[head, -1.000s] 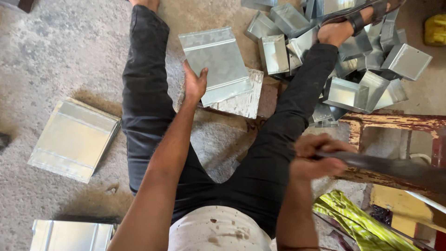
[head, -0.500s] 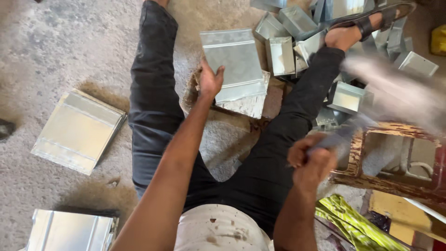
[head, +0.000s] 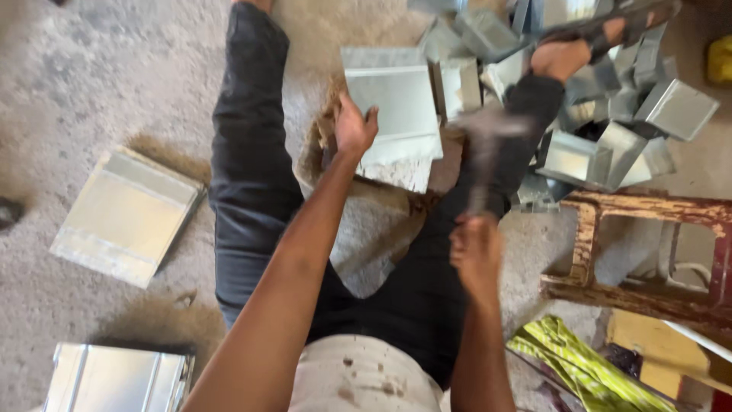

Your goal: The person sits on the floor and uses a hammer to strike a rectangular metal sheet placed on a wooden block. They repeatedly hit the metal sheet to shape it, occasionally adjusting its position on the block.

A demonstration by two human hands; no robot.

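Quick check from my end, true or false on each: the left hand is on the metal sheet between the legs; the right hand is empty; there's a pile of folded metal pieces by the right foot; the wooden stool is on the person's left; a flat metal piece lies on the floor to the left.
1. The left hand rests on the metal sheet between the legs. True.
2. The right hand is empty. False: it grips a hammer, blurred.
3. Folded metal pieces are piled by the right foot. True.
4. The wooden stool stands on the person's left. False: it is on the right.
5. A flat metal piece lies on the floor to the left. True.
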